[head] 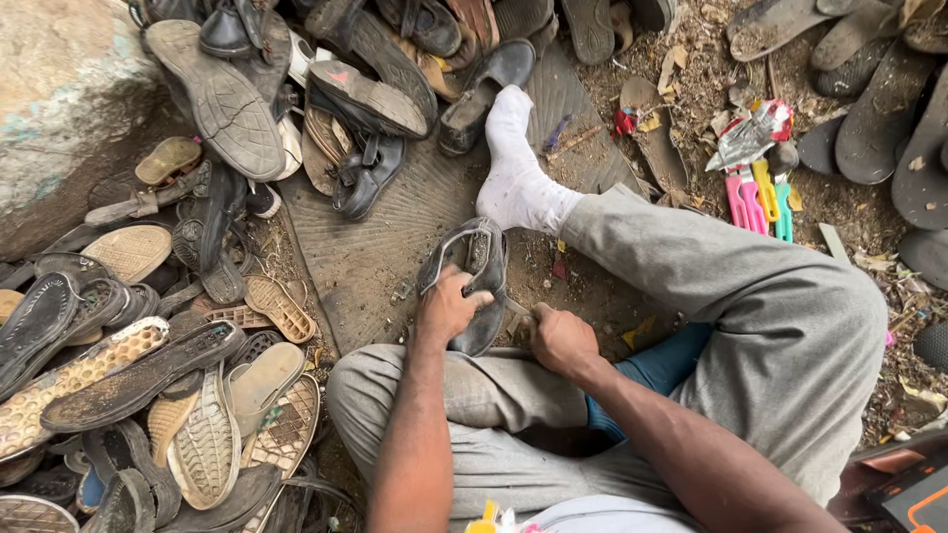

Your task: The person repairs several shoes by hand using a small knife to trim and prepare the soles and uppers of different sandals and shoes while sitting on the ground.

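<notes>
— Head view, looking down: what are the hands doing?

— A person sits on the ground with one leg stretched out, white sock [513,173] on the foot, grey trousers [770,326] on both legs. The left hand [449,308] is wrapped around a worn dark shoe [472,276], fingers curled over its edge in a firm hold. The shoe lies just in front of the bent knee, its top beside the socked heel, resting over a ridged rubber mat [375,247].

— And the other hand?

— The right hand [561,341] sits just beside the shoe's lower end, fingers curled narrow into a loose fist; whether they pinch a tool or the sole cannot be told.

— What surrounds them?

— To the left, a heap of detached soles [138,380], tan and black, tread up. Beyond the mat, a pile of old black shoes [365,99] against a large rock [69,89]. To the right, on littered earth, pink, yellow and green plastic tools [758,202] lie side by side, well apart from both hands, with more flat soles [879,118] behind them
</notes>
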